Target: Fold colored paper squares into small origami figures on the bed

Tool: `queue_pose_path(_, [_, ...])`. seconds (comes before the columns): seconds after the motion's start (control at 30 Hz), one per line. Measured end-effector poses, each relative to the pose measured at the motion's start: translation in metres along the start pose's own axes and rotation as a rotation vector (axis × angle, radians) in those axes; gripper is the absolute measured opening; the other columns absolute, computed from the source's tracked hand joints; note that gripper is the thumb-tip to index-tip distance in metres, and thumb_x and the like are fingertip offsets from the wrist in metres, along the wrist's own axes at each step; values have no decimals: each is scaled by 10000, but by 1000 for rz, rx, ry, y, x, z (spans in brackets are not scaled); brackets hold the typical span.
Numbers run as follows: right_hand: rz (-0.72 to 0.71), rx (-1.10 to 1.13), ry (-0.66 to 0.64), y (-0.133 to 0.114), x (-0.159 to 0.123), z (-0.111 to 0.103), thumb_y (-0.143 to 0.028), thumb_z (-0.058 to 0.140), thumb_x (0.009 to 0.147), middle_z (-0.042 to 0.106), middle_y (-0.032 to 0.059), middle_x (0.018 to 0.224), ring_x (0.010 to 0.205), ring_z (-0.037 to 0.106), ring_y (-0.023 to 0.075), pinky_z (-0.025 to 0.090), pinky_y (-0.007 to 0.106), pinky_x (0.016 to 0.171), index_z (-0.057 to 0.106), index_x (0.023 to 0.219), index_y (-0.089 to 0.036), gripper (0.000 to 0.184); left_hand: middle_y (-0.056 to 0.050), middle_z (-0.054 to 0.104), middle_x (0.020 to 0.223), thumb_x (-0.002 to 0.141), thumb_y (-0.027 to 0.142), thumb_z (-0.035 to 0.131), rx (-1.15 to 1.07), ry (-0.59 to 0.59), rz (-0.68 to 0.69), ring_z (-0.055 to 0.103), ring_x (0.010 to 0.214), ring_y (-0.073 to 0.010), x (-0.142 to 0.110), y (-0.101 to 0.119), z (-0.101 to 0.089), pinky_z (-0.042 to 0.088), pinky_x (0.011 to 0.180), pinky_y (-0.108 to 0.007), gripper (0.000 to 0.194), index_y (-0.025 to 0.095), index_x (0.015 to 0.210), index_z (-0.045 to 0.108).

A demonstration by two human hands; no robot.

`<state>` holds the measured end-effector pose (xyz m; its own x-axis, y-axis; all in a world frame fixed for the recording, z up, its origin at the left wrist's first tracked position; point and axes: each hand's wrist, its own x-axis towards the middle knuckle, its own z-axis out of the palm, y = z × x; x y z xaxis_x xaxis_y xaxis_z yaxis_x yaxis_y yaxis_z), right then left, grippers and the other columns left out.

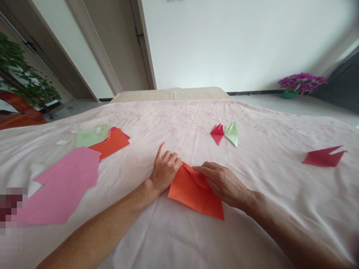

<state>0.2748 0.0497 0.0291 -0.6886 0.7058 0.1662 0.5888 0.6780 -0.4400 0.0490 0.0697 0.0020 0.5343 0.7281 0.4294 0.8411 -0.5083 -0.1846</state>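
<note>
A sheet of orange paper [193, 194] lies on the cloth in front of me, its upper edge partly folded over. My left hand [166, 168] is closed at the paper's upper left corner, thumb side down on it, with one finger sticking up and out. On the right part of the folded flap, my right hand [220, 181] presses with its fingers together, the index finger pointing along the fold. The fingertips of the right hand are partly hidden against the paper.
A floral tablecloth [157, 116] covers the table. Pink sheets [67, 183], orange sheets [114, 144] and a green packet [92, 135] lie left. Folded red [218, 133] and green [232, 133] pieces stand beyond my right hand; a dark red folded piece [324, 157] lies far right.
</note>
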Motion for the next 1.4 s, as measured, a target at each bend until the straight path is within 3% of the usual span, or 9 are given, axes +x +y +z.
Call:
queue_pose_path(0.2, [67,-132,22,4,10,19,-52,392,899,521,56,889,809,503,175,423,282,699,553,1198,-188,366,-20,615,813,919,130,469,10,-43,76,553,828,-184,-4,-6,0,250,1143,-480,186,191,866,636])
queue_pose_path(0.37, [52,-135,-105,6,15,11,-20,396,862,512,60,949,785,518,156,425,280,710,435,1338,-198,510,-26,624,829,927,124,449,-26,-61,85,567,827,-182,-4,-8,-2,274,1124,-478,206,192,911,643])
queue_pose_path(0.53, [78,-173,-174,3,19,8,-29,377,856,508,44,940,762,533,144,393,266,659,469,1297,-239,497,-24,625,823,931,126,442,-48,-72,71,579,809,-179,-5,-8,-3,277,1115,-487,215,196,911,644])
queue_pose_path(0.7, [75,-252,-159,2,17,11,-39,429,822,503,28,902,705,499,144,333,267,578,440,1345,-288,579,-14,633,816,925,131,468,-91,-59,72,595,792,-166,-5,-11,-5,277,1111,-469,201,203,929,656])
queue_pose_path(0.9, [37,-307,-144,4,14,9,-64,446,830,493,18,879,645,449,132,282,268,545,450,1349,-330,584,1,631,709,909,293,559,-92,-90,-5,601,669,-157,9,-8,-9,278,1092,-483,237,197,725,673])
queue_pose_path(1.1, [-18,-356,-72,3,8,11,-119,461,898,517,25,857,662,450,140,336,270,598,464,1355,-327,502,-12,624,725,847,310,651,1,-39,-61,597,702,-184,16,5,-3,241,1097,-534,166,181,743,645])
queue_pose_path(1.17, [-35,-379,-36,2,3,11,-151,459,926,559,41,898,722,486,162,385,295,655,478,1349,-328,459,-14,617,763,845,304,655,16,-20,-75,592,730,-186,14,5,0,234,1095,-536,133,186,791,632])
queue_pose_path(1.27, [-84,-352,3,3,-7,11,-142,479,917,599,78,1182,1053,528,236,439,396,862,487,1352,-306,465,-17,615,815,827,307,679,-12,-25,-115,584,783,-196,12,2,4,240,1079,-522,132,196,842,610])
queue_pose_path(1.4, [-177,-284,-50,9,-24,9,-56,470,843,474,36,1440,1400,275,277,302,522,1104,420,1421,-261,615,-18,620,849,800,355,705,-140,-68,-235,563,840,-211,12,-6,10,344,946,-437,186,223,848,583])
